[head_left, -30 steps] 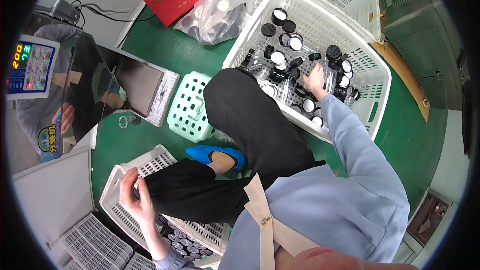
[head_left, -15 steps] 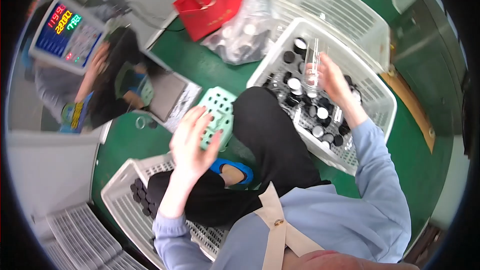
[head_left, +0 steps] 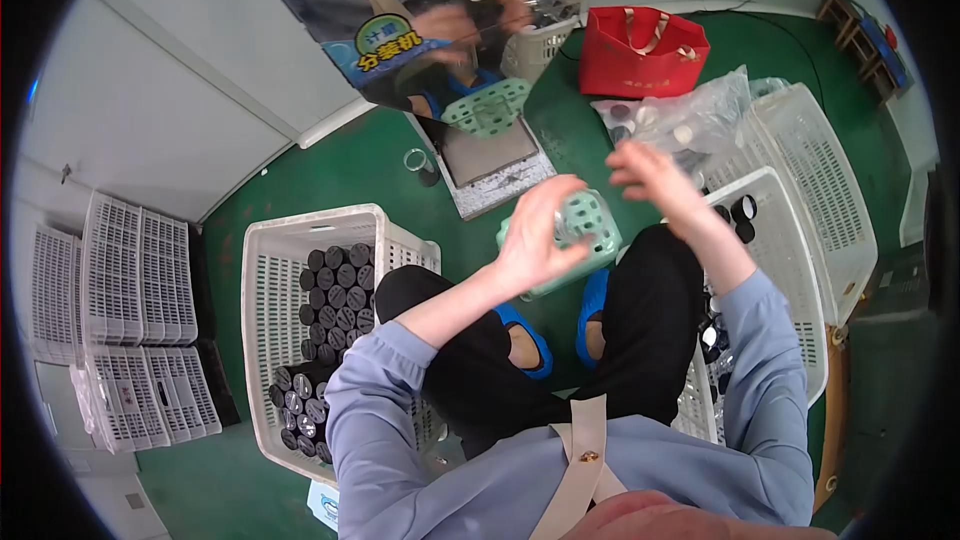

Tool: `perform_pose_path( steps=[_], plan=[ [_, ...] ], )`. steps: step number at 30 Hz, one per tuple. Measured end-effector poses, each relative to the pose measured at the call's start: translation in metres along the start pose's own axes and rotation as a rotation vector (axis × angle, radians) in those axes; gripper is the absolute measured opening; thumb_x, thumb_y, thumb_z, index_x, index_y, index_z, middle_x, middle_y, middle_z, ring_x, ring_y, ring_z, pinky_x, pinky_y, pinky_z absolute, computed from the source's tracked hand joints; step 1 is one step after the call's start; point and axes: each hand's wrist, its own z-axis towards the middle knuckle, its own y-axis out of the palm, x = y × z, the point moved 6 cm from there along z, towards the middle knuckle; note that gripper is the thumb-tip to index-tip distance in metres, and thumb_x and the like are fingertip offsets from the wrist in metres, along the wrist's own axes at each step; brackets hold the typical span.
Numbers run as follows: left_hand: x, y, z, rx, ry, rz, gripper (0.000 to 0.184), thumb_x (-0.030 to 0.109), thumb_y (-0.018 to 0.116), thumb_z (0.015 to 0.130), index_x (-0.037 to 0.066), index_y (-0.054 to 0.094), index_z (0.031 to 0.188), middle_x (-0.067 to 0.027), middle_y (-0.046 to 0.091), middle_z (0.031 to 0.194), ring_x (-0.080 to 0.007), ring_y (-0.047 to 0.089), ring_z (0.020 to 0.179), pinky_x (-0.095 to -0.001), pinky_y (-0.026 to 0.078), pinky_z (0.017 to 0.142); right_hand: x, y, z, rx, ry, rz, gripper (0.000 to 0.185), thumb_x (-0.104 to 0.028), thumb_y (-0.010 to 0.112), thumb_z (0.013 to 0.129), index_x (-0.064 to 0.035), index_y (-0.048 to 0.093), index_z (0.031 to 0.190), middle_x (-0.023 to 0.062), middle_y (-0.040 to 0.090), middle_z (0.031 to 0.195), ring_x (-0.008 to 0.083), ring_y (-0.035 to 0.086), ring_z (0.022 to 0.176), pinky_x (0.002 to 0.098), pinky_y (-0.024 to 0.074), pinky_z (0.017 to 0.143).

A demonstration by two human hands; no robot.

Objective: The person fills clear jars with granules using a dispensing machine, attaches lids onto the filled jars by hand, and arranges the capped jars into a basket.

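Observation:
My left hand (head_left: 540, 238) is over the pale green slotted stool (head_left: 560, 275), its fingers and thumb curved round a clear jar (head_left: 577, 215) whose outline is faint against the green slots. To the right and a little higher, my right hand (head_left: 660, 183) is raised, blurred by motion, its fingers apart and nothing visible in them. Black-lidded jars (head_left: 340, 290) fill part of the white crate (head_left: 258, 340) on the left. The white crate on the right (head_left: 815, 340) holds jars with black lids (head_left: 743, 208), partly hidden by my right arm.
A machine with a shiny panel (head_left: 400, 40) stands ahead, above a metal tray (head_left: 490, 155). A small clear jar (head_left: 415, 160) is on the floor beside it. Also around are a red bag (head_left: 635, 60), a plastic bag (head_left: 700, 120) and stacked crates (head_left: 140, 310).
The view has swung left. My right hand has come out of the right crate, and the clear jar it held is now at my left hand. My left hand has closed round it.

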Motion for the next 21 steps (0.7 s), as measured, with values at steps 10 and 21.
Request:
perform_pose_path(
  steps=[10,21],
  plan=[
    [-0.229,0.011,-0.016,0.049,-1.087,-0.086,0.089,0.023,0.093,0.068,0.004,0.048,0.143,-0.0149,0.068,0.129,-0.0244,0.064,0.121,-0.0362,0.050,0.106,-0.200,-0.057,0.089,0.388,-0.621,-0.184,0.108,-0.035,0.080,0.086,0.0070,0.013,0.160,0.0259,0.024,0.166,0.0321,0.028,0.154,0.0433,0.0283,0.124],
    [-0.228,0.002,0.000,0.184,-0.995,-0.046,0.098,0.027,0.094,0.067,0.003,0.044,0.147,-0.0175,0.065,0.134,-0.0323,0.062,0.126,-0.0417,0.047,0.110,-0.234,-0.027,0.108,0.345,-0.718,-0.138,0.087,-0.032,0.070,0.091,0.0096,0.030,0.156,0.0259,0.047,0.154,0.0305,0.042,0.146,0.0364,0.0288,0.120]
  ],
)
